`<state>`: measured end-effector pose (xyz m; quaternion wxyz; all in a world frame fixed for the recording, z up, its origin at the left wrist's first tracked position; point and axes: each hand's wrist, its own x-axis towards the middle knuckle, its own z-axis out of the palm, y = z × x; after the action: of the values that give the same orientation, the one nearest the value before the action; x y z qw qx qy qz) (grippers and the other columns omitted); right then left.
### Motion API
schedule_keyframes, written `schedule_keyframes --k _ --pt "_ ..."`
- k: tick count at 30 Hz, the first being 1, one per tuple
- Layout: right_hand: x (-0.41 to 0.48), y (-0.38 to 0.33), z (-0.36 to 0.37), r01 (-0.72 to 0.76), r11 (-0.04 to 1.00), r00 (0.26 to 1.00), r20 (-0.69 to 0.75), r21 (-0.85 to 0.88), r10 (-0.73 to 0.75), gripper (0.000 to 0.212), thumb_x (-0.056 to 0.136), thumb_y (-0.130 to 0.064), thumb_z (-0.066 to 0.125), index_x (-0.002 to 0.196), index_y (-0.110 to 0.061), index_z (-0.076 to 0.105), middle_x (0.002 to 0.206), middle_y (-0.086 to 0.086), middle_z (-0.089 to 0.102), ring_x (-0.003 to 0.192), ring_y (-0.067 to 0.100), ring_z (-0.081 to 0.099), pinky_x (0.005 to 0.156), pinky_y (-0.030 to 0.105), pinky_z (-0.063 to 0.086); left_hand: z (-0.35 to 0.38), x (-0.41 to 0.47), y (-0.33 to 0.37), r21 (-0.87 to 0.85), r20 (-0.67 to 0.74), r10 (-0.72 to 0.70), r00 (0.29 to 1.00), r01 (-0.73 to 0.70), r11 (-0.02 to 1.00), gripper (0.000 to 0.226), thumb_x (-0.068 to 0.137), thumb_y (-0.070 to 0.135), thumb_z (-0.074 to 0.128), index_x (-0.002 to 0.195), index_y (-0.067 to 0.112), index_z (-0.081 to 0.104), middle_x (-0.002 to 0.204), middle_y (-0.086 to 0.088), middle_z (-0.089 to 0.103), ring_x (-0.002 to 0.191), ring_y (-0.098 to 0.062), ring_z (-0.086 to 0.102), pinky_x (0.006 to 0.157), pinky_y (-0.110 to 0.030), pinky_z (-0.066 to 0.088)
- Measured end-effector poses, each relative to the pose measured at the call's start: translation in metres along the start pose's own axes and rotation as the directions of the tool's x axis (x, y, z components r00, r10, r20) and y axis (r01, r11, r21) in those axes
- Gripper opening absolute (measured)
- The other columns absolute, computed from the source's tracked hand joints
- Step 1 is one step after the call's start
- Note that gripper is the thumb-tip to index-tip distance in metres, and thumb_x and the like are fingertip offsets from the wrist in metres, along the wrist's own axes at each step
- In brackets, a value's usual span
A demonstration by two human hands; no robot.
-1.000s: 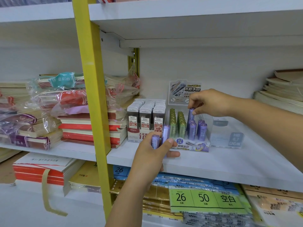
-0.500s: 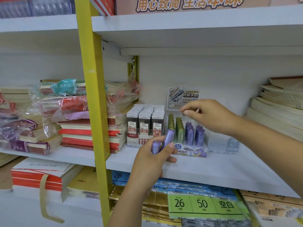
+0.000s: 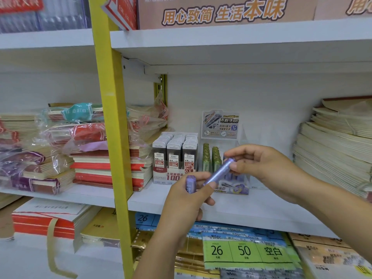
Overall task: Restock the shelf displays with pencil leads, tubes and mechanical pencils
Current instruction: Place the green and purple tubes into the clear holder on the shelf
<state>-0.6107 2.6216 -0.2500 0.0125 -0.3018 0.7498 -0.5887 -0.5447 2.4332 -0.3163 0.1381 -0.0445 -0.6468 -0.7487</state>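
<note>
Slipping is the likely fault: a slanted purple tube [image 3: 219, 172] is pinched at its top by the right hand [image 3: 261, 166] while its base, beside a second tube [image 3: 190, 184], is gripped by the left hand [image 3: 187, 200], at seven o'clock of the display box [image 3: 236, 189]. If the left fingers are loosened for the handover, the second tube could be dropped.

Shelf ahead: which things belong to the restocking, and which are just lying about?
Job: slim purple plastic lead tube between left hand and right hand; second purple tube in left hand; clear display box of green tubes.
Lying about: red-and-cream notebook stacks; yellow metal post.
</note>
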Motion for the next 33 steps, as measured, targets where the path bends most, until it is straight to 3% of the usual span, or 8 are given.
schedule_keyframes --k 3,6,12,15,18,24,28,33 --pt "-0.001 0.001 0.001 0.019 0.994 1.0 0.01 0.112 -0.021 0.032 0.07 -0.021 0.074 0.102 -0.022 0.075 0.099 0.007 0.074 0.089 0.022 0.071 0.072 0.019 0.054 0.005 0.002 -0.003 -0.031 -0.01 0.017 1.0 -0.017 0.999 0.017 0.085 0.014 0.077 0.092 0.029 0.073 0.083 0.004 0.075 0.05 -0.007 0.054 0.039 -0.019 0.036" --pt "-0.001 -0.001 0.004 0.032 0.997 0.999 -0.018 0.077 -0.03 0.022 0.078 -0.014 0.073 0.097 -0.024 0.076 0.089 0.01 0.074 0.074 0.019 0.07 0.065 0.021 0.055 0.009 0.006 -0.006 -0.015 -0.053 0.038 0.998 -0.039 0.999 0.019 0.085 0.016 0.078 0.088 0.034 0.072 0.08 0.008 0.073 0.043 -0.004 0.044 0.039 -0.018 0.036" --pt "0.028 -0.019 -0.026 0.203 0.923 0.898 -0.314 -0.328 -0.309 0.025 0.086 -0.006 0.068 0.098 -0.026 0.063 0.083 -0.006 0.065 0.065 0.003 0.056 0.063 0.009 0.044 0.015 0.012 -0.015 0.026 0.011 0.006 1.0 -0.007 1.0 0.011 0.097 0.032 0.057 0.106 0.028 0.051 0.074 0.007 0.06 0.053 -0.004 0.048 0.056 -0.021 0.046" --pt "0.048 -0.025 -0.05 0.149 0.665 0.89 -0.194 -0.731 -0.413 0.022 0.086 -0.016 0.069 0.095 -0.032 0.057 0.084 -0.02 0.06 0.071 0.006 0.052 0.063 0.008 0.035 0.016 0.016 -0.018 0.032 0.044 0.049 0.998 -0.05 0.998 0.011 0.105 0.026 0.043 0.111 0.017 0.046 0.088 0.005 0.062 0.06 -0.001 0.055 0.059 -0.015 0.048" --pt "0.062 -0.018 -0.057 0.135 0.477 0.933 -0.051 -0.868 -0.357 0.018 0.085 -0.019 0.07 0.093 -0.031 0.06 0.079 -0.026 0.054 0.075 -0.001 0.045 0.062 0.022 0.026 0.017 0.019 -0.021 0.051 0.032 0.116 0.993 -0.118 0.992 0.007 0.104 0.025 0.049 0.11 0.025 0.051 0.094 0.009 0.069 0.075 -0.001 0.067 0.07 -0.019 0.056" --pt "0.076 0.001 -0.057 0.125 0.468 0.982 0.041 -0.875 -0.186 0.015 0.085 -0.024 0.071 0.097 -0.029 0.063 0.091 -0.015 0.066 0.082 -0.009 0.04 0.064 0.012 0.029 0.016 0.02 -0.02 0.056 -0.031 0.17 0.985 -0.168 0.984 0.019 0.101 0.031 0.051 0.109 0.045 0.059 0.1 0.011 0.071 0.084 -0.01 0.073 0.065 -0.025 0.059" --pt "0.079 0.004 -0.054 0.093 0.464 0.993 0.051 -0.881 -0.104 0.016 0.085 -0.026 0.071 0.093 -0.034 0.06 0.094 -0.014 0.066 0.094 0.006 0.045 0.076 0.028 0.035 0.016 0.019 -0.018 0.088 -0.032 0.185 0.982 -0.182 0.979 0.024 0.102 0.036 0.048 0.108 0.059 0.053 0.097 0.012 0.072 0.068 -0.007 0.069 0.054 -0.021 0.052" --pt "0.079 0.006 -0.056 0.096 0.457 0.994 0.063 -0.884 -0.088 0.017 0.086 -0.026 0.07 0.088 -0.038 0.057 0.094 -0.016 0.067 0.094 0.007 0.042 0.082 0.033 0.041 0.013 0.02 -0.019 0.161 -0.029 0.199 0.98 -0.192 0.968 0.025 0.104 0.039 0.042 0.107 0.063 0.044 0.096 0.017 0.072 0.059 -0.001 0.058 0.05 -0.018 0.047"
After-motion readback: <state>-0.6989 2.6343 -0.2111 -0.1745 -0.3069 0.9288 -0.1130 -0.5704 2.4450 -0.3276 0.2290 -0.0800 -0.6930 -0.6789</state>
